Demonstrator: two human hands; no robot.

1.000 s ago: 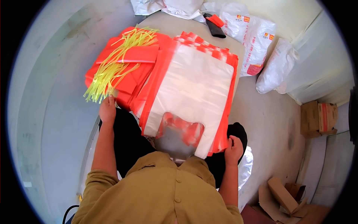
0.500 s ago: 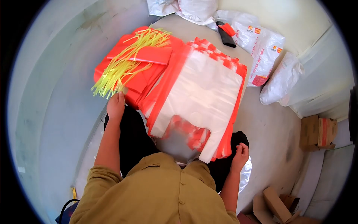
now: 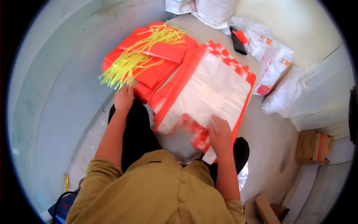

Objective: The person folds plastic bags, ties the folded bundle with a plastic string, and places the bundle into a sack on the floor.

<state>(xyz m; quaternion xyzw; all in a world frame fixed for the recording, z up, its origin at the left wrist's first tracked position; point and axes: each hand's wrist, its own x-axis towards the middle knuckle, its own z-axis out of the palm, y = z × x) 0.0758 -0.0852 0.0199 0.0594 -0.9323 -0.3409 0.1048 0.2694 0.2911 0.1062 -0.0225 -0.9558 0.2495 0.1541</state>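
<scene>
Crossing inward from beside the knee since the earlier frame, the right hand [image 3: 220, 135] is now reaching over the pale top bag [image 3: 214, 87], its fingers curling by the cut-out between the handles. The left hand [image 3: 123, 98] is staying just below the yellow strands [image 3: 125, 67], while the whole scene is sliding rightward in the view as the head is turning.

The pale top bag is lying flat between the hands and ahead of them, mostly beyond the right fingertips, and its near end is spreading toward the lap. Red-and-white layers [image 3: 244, 73] are showing under its far edge. Beyond the left hand, the yellow strands are lying across a folded red pile [image 3: 151, 79]. Farther ahead of the right hand, a black item [image 3: 239, 44] with a red patch is resting near white sacks [image 3: 271, 71].

Handling the near end of the uppermost layer seems to be the step in hand. The next move is calling for a light pinch that is separating one thin film from those below, without dragging the layers askew. The right thumb and finger are bending close together, but whether they are gripping film cannot be told; nor can it be told whether the left fingertips are pinching a strand.
</scene>
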